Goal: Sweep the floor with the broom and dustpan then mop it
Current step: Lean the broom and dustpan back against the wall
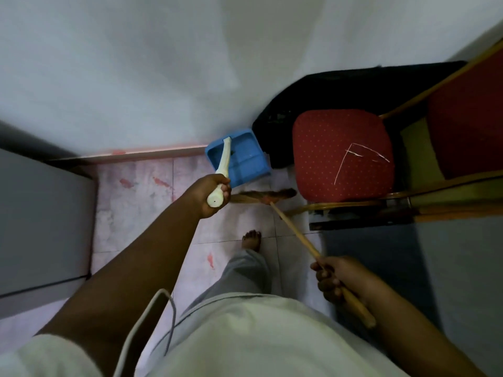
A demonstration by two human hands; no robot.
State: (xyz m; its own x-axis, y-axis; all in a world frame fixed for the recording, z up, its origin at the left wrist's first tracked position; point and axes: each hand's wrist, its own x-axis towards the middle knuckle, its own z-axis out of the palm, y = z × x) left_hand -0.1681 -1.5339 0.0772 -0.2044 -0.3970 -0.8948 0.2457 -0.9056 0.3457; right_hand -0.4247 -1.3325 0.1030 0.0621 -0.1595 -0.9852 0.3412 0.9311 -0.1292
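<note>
— The dustpan [245, 161], mid-frame?
— Smooth blue plastic, pale plastic handle.
— And the broom [296, 232]?
— Bare wooden stick, straw-like bristles. The chair [326, 148] at right: red dotted cloth; floor [130, 208] tiles faintly glossy.

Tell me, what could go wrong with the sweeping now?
The broom in the right hand is right beside the red chair, so a sweep might knock its leg or push dust underneath, missing the dustpan the left hand holds. The bare foot stands close behind the bristles and could get brushed. The white cable might snag the left arm.
</note>
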